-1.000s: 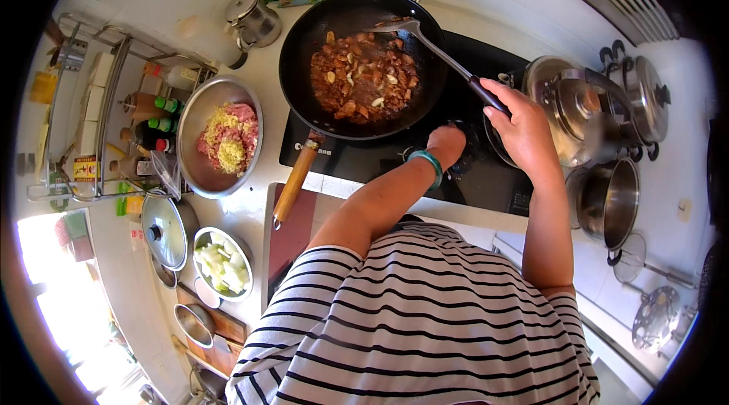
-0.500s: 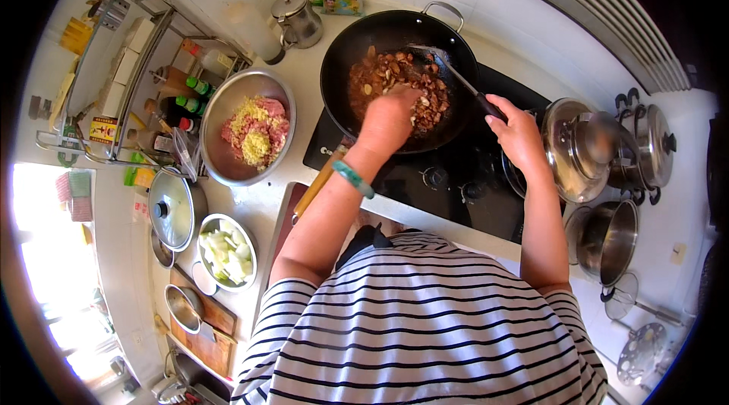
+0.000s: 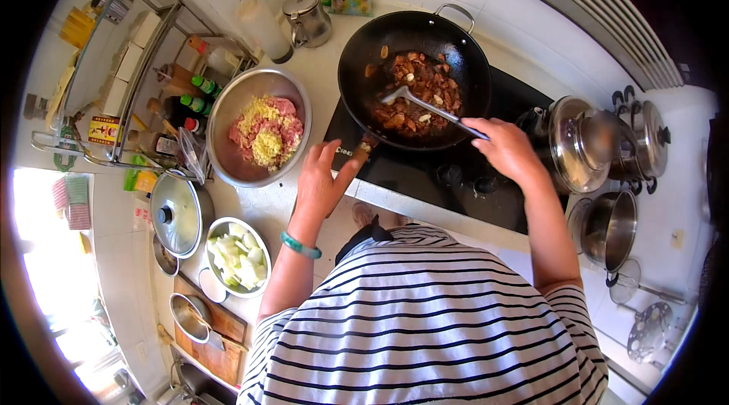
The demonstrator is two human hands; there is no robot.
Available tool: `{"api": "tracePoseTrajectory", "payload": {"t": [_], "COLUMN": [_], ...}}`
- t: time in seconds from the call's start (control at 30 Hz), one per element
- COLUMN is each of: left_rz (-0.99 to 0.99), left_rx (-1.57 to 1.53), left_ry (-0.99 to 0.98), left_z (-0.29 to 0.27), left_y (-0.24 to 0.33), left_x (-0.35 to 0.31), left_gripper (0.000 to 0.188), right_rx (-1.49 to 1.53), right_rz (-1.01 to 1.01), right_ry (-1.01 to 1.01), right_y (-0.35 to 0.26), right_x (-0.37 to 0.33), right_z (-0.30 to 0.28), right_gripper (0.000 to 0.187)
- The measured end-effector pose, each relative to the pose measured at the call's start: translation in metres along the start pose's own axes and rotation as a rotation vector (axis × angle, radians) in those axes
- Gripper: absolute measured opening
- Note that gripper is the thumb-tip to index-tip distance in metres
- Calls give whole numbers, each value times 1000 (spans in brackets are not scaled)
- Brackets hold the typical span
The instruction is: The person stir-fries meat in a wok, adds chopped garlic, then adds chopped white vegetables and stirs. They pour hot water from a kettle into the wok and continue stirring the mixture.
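Observation:
A black wok (image 3: 467,48) with browned meat pieces and pale slices (image 3: 425,93) sits on the black cooktop (image 3: 486,211). My right hand (image 3: 510,148) is closed round the dark handle of a metal spatula (image 3: 434,105), whose blade lies over the food. Beside the wok's wooden handle (image 3: 363,151), my left hand (image 3: 320,183) hovers with fingers apart and thumb out, holding nothing. It is also close to a steel bowl (image 3: 220,128) of raw minced meat (image 3: 254,131) topped with chopped yellowish bits. A green bangle (image 3: 301,245) circles my left wrist.
A bowl of pale cut vegetables (image 3: 238,254) and a lidded pot (image 3: 179,211) stand at left, near a wooden cutting board (image 3: 216,355). A metal pitcher (image 3: 307,19) is behind. Stacked steel pots (image 3: 577,150) are at right, a bottle rack (image 3: 152,33) at far left.
My left hand has left the food in the wok and drawn back left beside the wooden handle. My right hand has swung the spatula blade leftward and nearer across the food.

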State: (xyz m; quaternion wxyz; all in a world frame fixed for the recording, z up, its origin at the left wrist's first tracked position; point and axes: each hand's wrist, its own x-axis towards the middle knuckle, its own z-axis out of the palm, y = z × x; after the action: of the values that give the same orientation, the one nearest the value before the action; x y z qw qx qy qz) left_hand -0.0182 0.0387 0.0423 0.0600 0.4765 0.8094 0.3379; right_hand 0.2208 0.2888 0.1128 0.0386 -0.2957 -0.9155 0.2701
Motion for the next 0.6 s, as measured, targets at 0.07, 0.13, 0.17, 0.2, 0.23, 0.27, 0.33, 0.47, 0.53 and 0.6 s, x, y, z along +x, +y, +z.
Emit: {"api": "tracePoseTrajectory", "payload": {"t": [0.07, 0.13, 0.17, 0.2, 0.23, 0.27, 0.33, 0.47, 0.53, 0.6], "left_rz": [-133, -294, -274, -270, -272, -274, -286, -327, -332, -336], "left_rx": [-22, -92, -118, -154, -189, -225, -236, -189, -189, -184], "left_ry": [-143, -320, -330, -332, -333, -333, -358, -392, -406, -412], "left_z": [-2, -5, 0, 7, 12, 17, 21, 14, 10, 9], "left_y": [-5, -4, -13, -23, -31, -37, -42, -30, -25, -25], "left_x": [-20, -31, -37, -41, -46, -50, -49, -41, -37, -37], "left_gripper": [53, 59, 64, 64, 64, 64, 65, 66, 66, 66], "right_rx": [-81, -130, -157, -185, -181, -176, -164, -162, -257, -222], "right_rz": [57, 107, 105, 105, 49, -8, 115, 279, 198, 188], "right_ry": [-36, -4, 9, 26, 61, 95, 28, -73, -25, 60], "right_y": [-2, 1, -3, -8, -8, -12, -34, -34, -24, -22], "right_x": [-15, -31, -38, -47, -53, -59, -69, -74, -63, -45], "right_z": [-23, -46, -57, -70, -80, -89, -106, -93, -65, -41], "right_gripper": [38, 38, 38, 37, 37, 37, 38, 39, 37, 37]}}
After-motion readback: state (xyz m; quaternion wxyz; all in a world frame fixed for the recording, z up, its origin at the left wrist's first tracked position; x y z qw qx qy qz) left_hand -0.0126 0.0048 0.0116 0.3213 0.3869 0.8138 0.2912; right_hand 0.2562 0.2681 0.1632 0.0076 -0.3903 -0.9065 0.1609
